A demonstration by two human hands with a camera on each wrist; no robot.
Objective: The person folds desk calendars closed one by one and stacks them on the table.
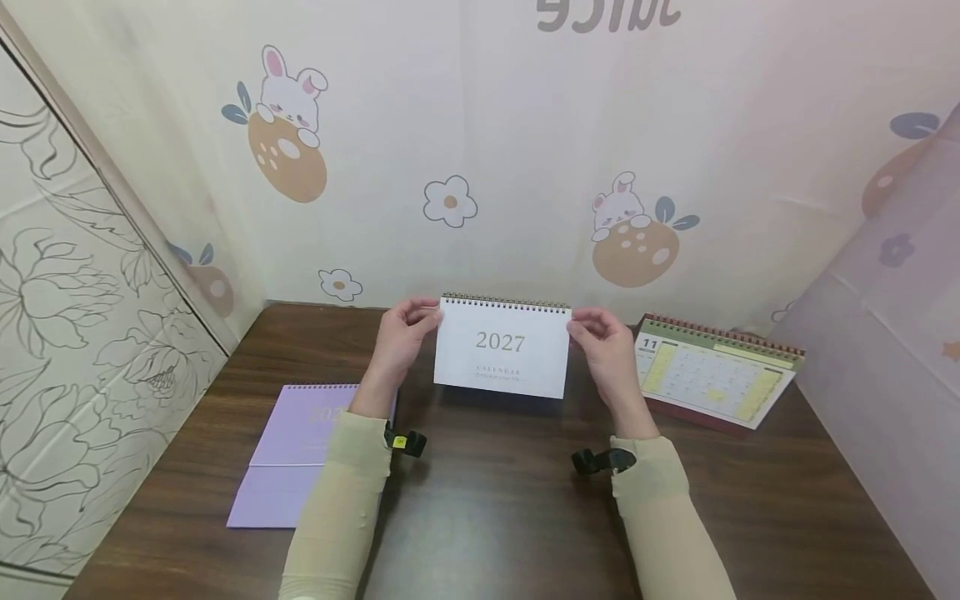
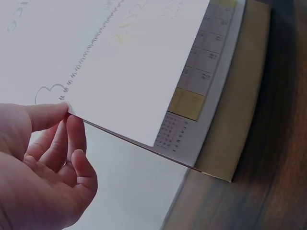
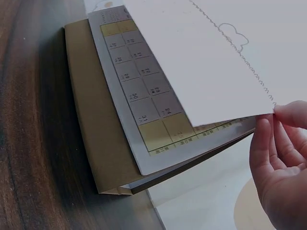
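White calendar [image 1: 502, 343], head view: upright over the far middle of the bench [image 1: 495, 508], cover [image 1: 502, 367] toward the person; whether it rests on the wood cannot be told.
Left hand [image 1: 399, 337]: pinches the top left corner, beside the metal coil [image 1: 506, 302].
Right hand [image 1: 609, 346]: same pinch at the top right corner, probably to hold it level with the front unhidden.
Cover writing: "2027" and "CALENDAR"; a smaller line is too fine to read.
Purple calendar [image 1: 281, 450]: lies flat at the left, the left sleeve [image 1: 337, 500] hiding part of its gold "202".
Green calendar [image 1: 708, 379]: stands at the right, showing "11"; both sit aside, perhaps giving the hands room.
Left wrist view: thumb in front, fingers [image 2: 76, 132] behind, gripping; cover hangs away from the page [image 2: 206, 62], brown base [image 2: 244, 96] beyond.
Right wrist view: fingers gripping the corner; dates including 22, 23, 30 and 31 show behind the loose cover.
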